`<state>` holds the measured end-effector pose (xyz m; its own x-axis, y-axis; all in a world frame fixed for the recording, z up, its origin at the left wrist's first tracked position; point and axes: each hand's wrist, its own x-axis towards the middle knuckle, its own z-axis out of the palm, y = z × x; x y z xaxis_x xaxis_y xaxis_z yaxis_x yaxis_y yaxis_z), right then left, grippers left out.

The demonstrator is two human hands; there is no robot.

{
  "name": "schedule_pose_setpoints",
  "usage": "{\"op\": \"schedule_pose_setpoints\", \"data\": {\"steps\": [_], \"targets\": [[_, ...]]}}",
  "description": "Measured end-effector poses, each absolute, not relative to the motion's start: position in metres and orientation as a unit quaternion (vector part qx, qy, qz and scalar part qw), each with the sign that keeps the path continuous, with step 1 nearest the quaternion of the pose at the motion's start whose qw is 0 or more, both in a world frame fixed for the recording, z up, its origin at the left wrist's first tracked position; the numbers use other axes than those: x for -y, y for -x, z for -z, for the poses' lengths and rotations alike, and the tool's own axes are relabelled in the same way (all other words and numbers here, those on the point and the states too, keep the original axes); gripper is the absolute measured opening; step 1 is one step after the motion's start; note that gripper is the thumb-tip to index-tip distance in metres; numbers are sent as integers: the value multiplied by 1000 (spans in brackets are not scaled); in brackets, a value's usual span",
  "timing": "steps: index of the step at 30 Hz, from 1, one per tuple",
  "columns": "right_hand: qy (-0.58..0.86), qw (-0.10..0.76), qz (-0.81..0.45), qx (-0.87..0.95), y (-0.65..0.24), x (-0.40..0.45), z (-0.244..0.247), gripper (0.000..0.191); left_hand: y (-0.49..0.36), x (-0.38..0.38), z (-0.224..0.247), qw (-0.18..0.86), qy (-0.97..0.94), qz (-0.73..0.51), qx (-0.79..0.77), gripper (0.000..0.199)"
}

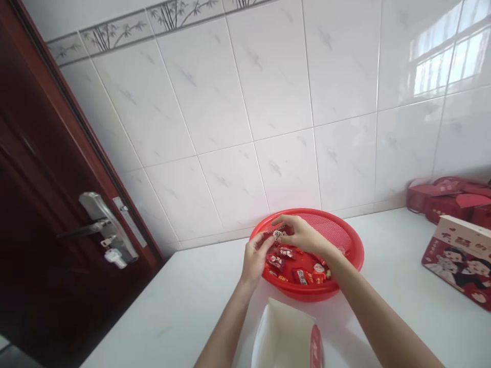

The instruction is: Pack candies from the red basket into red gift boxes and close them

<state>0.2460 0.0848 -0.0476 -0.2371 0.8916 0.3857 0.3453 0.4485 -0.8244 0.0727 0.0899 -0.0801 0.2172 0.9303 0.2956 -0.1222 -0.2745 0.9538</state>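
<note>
Over the red plastic basket (355, 245), my left hand (254, 258) and my right hand (301, 234) come together at a small wrapped candy (279, 235) with dark lettering on a pale patch. Fingers of both hands are closed on it, thumbs and fingertips pinching its sides. Below them, several candies in red wrappers (301, 276) lie on the basket's floor. In front of the basket, nearest to me, stands an open paper box (289, 335), white inside with a red flap at its right. Its lower part is cut off by the frame.
At the right is a printed gift box (456, 260) with cartoon figures. Behind it, red boxes (447, 199) stand against the tiled wall (284, 102). A dark red door (42, 204) with a metal handle is on the left, beside the white table's edge (153, 306).
</note>
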Motion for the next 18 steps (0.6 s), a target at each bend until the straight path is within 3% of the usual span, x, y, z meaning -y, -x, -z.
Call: {"op": "schedule_pose_setpoints", "data": {"steps": [9,15,18], "targets": [[439,459,-368,679,-248,-85,49,22,-72,-92,87,477,-612,-525,-349,46],[460,498,-364,639,-246,-85,50,34,-71,-90,90,458,-622,-520,-364,36],[499,457,-363,641,-250,-90,51,30,-71,-89,91,462,-621,-519,-362,34]]}}
